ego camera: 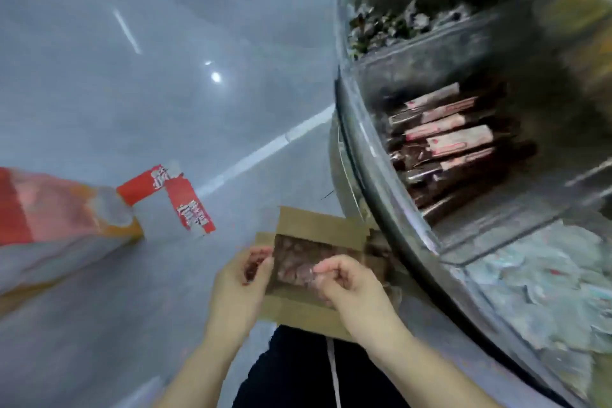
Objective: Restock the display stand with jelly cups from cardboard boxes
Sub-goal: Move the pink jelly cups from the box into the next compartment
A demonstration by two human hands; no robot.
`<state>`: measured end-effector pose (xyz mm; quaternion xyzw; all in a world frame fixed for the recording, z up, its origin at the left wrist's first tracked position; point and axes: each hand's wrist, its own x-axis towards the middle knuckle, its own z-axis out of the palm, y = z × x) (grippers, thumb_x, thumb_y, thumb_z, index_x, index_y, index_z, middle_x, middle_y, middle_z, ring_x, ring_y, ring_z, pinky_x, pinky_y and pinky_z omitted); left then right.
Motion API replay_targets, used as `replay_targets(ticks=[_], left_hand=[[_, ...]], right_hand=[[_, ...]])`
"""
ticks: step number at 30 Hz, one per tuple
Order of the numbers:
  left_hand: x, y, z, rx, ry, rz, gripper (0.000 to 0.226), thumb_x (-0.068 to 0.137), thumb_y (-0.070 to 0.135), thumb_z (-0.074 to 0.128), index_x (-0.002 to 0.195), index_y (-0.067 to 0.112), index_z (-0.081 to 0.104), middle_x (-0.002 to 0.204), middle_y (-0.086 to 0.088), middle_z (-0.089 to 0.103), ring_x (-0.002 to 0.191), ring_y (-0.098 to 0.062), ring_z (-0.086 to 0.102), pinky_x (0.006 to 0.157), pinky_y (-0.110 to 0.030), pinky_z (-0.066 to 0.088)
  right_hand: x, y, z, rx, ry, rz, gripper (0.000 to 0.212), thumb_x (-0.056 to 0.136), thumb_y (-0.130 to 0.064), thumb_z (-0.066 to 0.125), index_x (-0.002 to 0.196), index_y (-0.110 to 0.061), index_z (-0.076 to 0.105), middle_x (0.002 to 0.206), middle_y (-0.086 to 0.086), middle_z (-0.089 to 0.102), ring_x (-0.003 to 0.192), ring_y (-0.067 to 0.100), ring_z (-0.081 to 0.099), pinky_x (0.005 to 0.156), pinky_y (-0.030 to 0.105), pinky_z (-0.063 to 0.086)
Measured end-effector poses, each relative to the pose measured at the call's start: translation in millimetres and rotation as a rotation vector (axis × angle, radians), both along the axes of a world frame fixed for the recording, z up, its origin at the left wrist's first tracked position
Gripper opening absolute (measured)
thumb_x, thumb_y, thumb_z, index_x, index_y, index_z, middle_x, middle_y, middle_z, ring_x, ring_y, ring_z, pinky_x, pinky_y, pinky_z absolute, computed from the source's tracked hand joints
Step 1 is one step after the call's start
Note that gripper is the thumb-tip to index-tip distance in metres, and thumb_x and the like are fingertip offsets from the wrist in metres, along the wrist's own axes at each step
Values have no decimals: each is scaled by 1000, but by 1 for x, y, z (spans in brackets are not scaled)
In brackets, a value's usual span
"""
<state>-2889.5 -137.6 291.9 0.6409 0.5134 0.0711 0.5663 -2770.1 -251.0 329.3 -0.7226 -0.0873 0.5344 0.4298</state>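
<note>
An open brown cardboard box [318,228] lies on the floor by my knees, with reddish jelly cups [298,258] inside. My left hand [241,285] is at the box's left edge and holds a small red jelly cup [255,263]. My right hand [347,281] hovers over the box with fingers curled around a pale jelly cup [319,276]. The round clear display stand [390,209] curves along the right, split into compartments. The picture is blurred.
One stand compartment holds dark bars with pink labels [453,139], another small dark wrapped sweets [390,26], another pale packets [543,275]. A red, orange and white box [56,228] with an open red flap [185,199] sits left on the grey floor.
</note>
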Motion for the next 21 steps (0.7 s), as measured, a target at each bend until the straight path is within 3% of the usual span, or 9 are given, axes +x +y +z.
replay_targets(ticks=[3,5,7,10,14,18,21], left_hand=[[-39,-8,-99,-136,205,-80,29,89,7,57,84,36,57,85,15,64,81,-5,61,66,-2,41],[-51,-16,-168,-227,303,-191,29,88,4,56,87,33,55,83,12,62,79,-10,60,68,-4,42],[-48,-25,-235,-330,349,-252,24,85,1,59,93,23,58,86,1,64,87,-20,62,82,-18,47],[-31,-27,-331,-337,488,-474,36,85,17,63,120,13,55,117,-6,63,112,-22,58,88,-19,36],[-7,-25,-428,-178,571,-712,42,85,25,61,124,13,50,127,-13,55,118,-29,51,98,-31,39],[6,-32,-494,-133,658,-917,57,83,32,64,134,17,43,140,-8,41,127,-29,42,105,-38,37],[3,-44,-518,-3,673,-1025,59,84,29,62,135,18,35,138,-8,38,125,-30,41,98,-38,39]], right_hand=[[-35,-11,-134,-329,43,217,9,89,-14,54,91,-19,61,89,-3,60,86,15,58,82,25,45],[-46,-27,-219,-507,-41,424,16,90,-17,51,102,-16,62,101,2,67,97,21,62,86,26,46],[-44,-39,-290,-629,-116,632,23,90,-12,48,110,-13,61,113,7,66,107,22,61,88,26,46],[-27,-41,-374,-735,-195,833,29,89,-11,50,116,-13,61,116,10,66,109,24,61,85,26,46],[-10,-37,-463,-727,-321,862,40,90,-26,55,129,-18,48,122,15,60,111,30,58,89,30,47],[-18,-43,-522,-873,-223,860,50,87,-45,56,125,-12,55,127,16,57,115,31,55,90,29,45],[-37,-50,-545,-915,-170,700,77,82,-48,62,139,-8,29,139,18,39,124,32,46,95,31,41]])
